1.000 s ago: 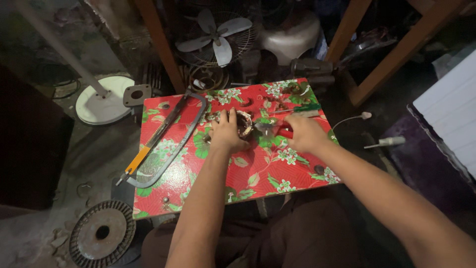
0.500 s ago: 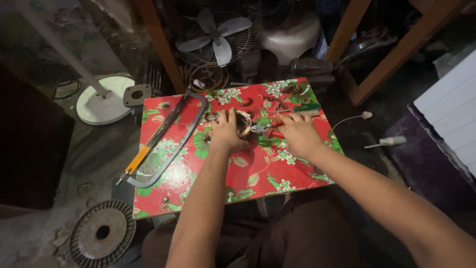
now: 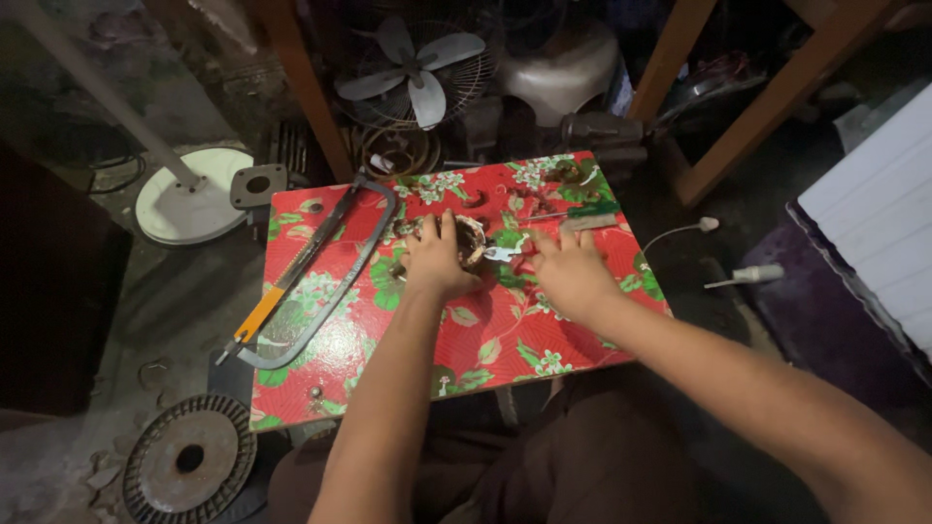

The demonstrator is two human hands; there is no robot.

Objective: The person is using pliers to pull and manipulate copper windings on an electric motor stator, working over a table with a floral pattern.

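A hacksaw (image 3: pixel 316 267) lies at the left of the red flowered counter (image 3: pixel 485 335). Beside it, the left hand (image 3: pixel 437 262) has its grip pressed around a round coil part (image 3: pixel 470 240) mid-counter. The right hand (image 3: pixel 573 272) rests flat just right, fingers spread, near small pliers (image 3: pixel 505 254).

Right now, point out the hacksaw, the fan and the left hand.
hacksaw (image 3: pixel 264 312), head view, orange handle
fan (image 3: pixel 419 70), head view, blade hub
left hand (image 3: pixel 437 262), head view, back of the hand
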